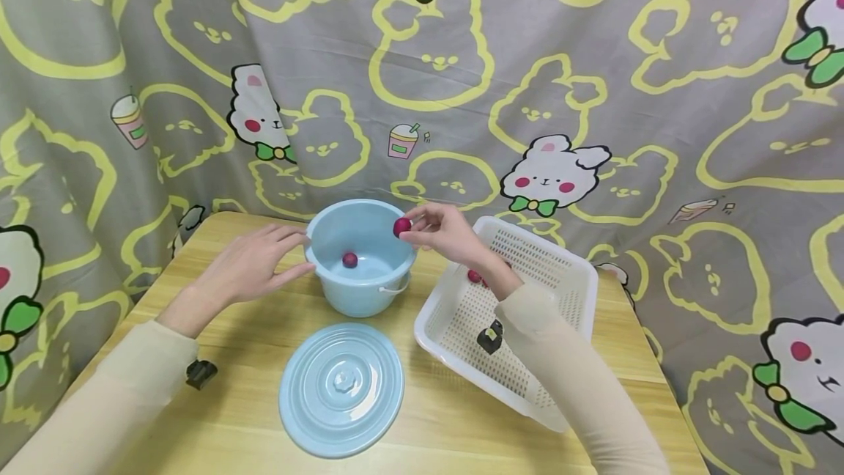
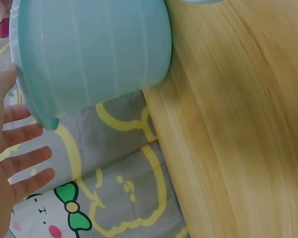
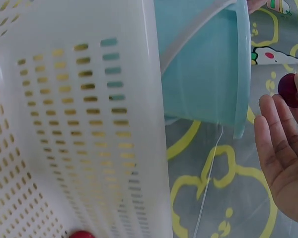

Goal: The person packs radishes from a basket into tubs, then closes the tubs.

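Left hand [image 1: 253, 266] rests flat, fingers straight, against the blue bucket [image 1: 361, 259]. Right hand [image 1: 443, 229] pinches a red ball [image 1: 401, 226] in its grip above the bucket rim. The wooden counter [image 1: 455, 424] stands before a rabbit-print curtain [image 1: 593, 57].
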Tool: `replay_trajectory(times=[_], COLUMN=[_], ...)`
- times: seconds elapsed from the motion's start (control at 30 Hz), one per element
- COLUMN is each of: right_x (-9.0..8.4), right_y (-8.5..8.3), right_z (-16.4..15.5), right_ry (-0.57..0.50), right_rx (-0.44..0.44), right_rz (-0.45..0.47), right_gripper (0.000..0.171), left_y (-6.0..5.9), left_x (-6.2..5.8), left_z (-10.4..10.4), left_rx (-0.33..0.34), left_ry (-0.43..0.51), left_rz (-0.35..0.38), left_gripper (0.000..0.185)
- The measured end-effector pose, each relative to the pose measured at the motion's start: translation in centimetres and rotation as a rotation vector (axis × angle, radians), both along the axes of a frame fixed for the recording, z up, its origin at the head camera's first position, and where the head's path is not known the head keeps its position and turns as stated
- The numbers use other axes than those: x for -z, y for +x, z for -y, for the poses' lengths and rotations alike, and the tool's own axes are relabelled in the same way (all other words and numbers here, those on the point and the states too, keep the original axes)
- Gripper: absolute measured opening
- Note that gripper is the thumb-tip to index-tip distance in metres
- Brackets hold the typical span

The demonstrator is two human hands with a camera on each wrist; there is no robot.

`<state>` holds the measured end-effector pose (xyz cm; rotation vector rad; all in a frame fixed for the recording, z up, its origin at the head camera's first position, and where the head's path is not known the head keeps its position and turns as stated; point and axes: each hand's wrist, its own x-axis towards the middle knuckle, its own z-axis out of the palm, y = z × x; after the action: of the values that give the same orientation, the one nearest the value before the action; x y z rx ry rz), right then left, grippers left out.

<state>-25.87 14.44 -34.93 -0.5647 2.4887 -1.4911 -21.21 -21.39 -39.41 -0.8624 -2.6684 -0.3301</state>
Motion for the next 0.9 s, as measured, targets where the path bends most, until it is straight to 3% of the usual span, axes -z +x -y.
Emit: replay_trajectory(times=[0.37,0.9], right_x=[0.3,1.8], right_y=[-0.2,-0.6], right_z=[2.3,4.9], right_ry=[-0.059,-0.011], right_rx=[-0.042,-0.060], right_rz=[0.029,0.014], right_gripper=[0.034,0.032], left_y=[-0.1,-0.1], left_x=[0.1,0.2], left_z=[0.1,0.1], left_rx=[-0.007,-0.007], left_ry=[-0.008,0.003], left_rz=[0.000,0.003], left_gripper=[0.048,0.046])
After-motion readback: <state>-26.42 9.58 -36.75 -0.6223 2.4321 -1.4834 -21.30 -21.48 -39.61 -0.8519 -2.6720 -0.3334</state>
